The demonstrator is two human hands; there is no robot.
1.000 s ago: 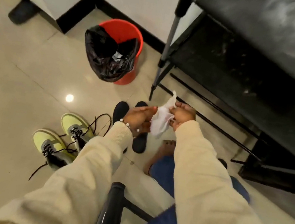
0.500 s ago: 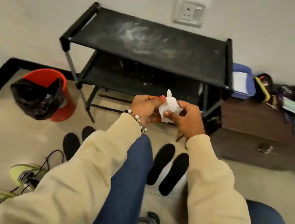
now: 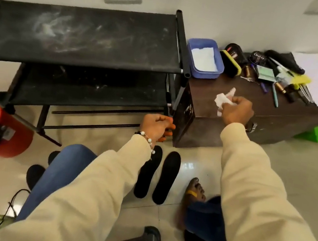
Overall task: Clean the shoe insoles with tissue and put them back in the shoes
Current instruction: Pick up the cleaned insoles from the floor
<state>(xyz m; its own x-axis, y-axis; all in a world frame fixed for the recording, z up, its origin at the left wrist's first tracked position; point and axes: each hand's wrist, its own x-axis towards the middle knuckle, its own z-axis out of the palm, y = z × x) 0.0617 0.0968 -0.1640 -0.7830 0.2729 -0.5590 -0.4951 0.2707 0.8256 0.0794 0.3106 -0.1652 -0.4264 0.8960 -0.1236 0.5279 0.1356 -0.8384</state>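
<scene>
We see a dusty black fabric-and-tube shoe rack (image 3: 79, 37) beside a dark brown wooden chest (image 3: 261, 108); on glossy pale tiles, two flat black foam insoles (image 3: 157, 175) lie side by side between our knees; our right hand (image 3: 237, 111) pinches a crumpled white tissue (image 3: 223, 98) above the chest; our left hand (image 3: 156, 126) hangs loosely curled, empty, above the insoles.

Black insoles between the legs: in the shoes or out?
Out. Both insoles lie flat on the floor tiles, side by side.
</scene>
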